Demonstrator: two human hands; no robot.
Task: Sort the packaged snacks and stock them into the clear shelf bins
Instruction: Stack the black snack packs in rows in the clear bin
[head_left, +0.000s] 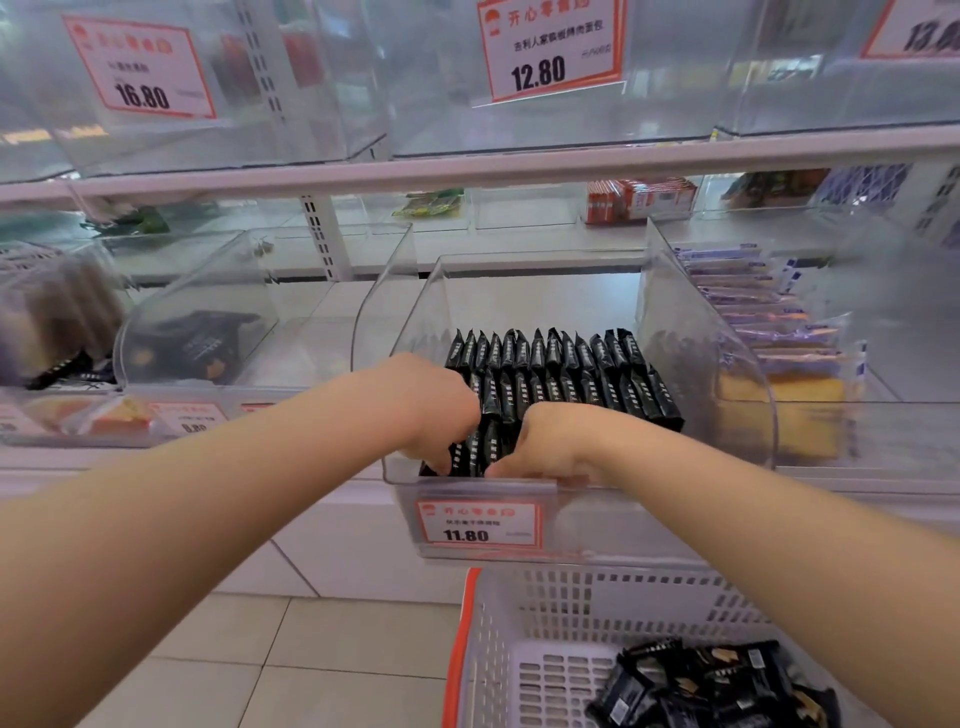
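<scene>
The clear bin (571, 291) holds upright rows of black packets (566, 374); more lie in the white basket (519, 623) below. To finish the front row well, keep packets standing and squeezed tight. Both wrists bend down: left hand (431, 405) pinches front-row packets, and right hand (550, 441) curls against them, its grip hidden.
</scene>
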